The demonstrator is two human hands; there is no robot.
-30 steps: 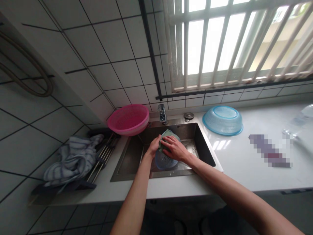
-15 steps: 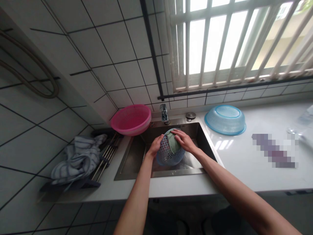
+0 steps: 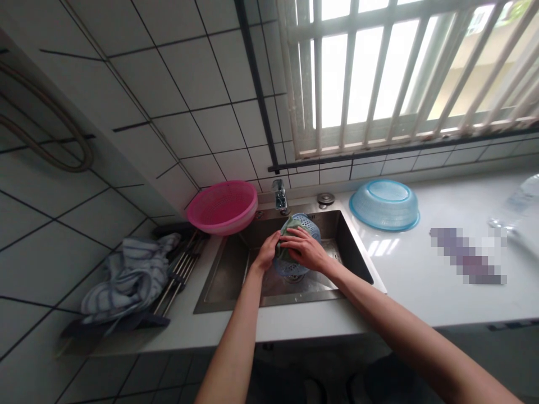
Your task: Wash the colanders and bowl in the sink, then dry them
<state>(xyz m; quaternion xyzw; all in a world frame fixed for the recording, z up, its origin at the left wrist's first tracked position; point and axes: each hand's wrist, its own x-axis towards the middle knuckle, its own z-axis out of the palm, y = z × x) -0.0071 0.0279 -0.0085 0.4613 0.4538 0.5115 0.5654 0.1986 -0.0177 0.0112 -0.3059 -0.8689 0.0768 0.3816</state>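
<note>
Over the sink, my left hand [image 3: 266,252] grips the left edge of a light blue plastic colander [image 3: 310,224]. The colander is tilted, and its holes show at the top and bottom. A green cloth [image 3: 289,225] lies bunched against its surface. My right hand [image 3: 307,250] presses the cloth to the colander with fingers laid across it, pointing left towards my left hand. Part of the cloth and the middle of the colander are hidden behind my right hand.
Around the steel sink [image 3: 221,275] are a faucet [image 3: 279,195], a drain plug [image 3: 325,199] and a pink basket [image 3: 223,209]. An upside-down blue basin [image 3: 384,205] and a clear bottle [image 3: 522,196] are to the right. A striped cloth [image 3: 126,278] lies beside a metal rack [image 3: 179,275] at left.
The colander has turned in my hands. My right hand and the green cloth have moved left and down across it, closer to my left hand.
</note>
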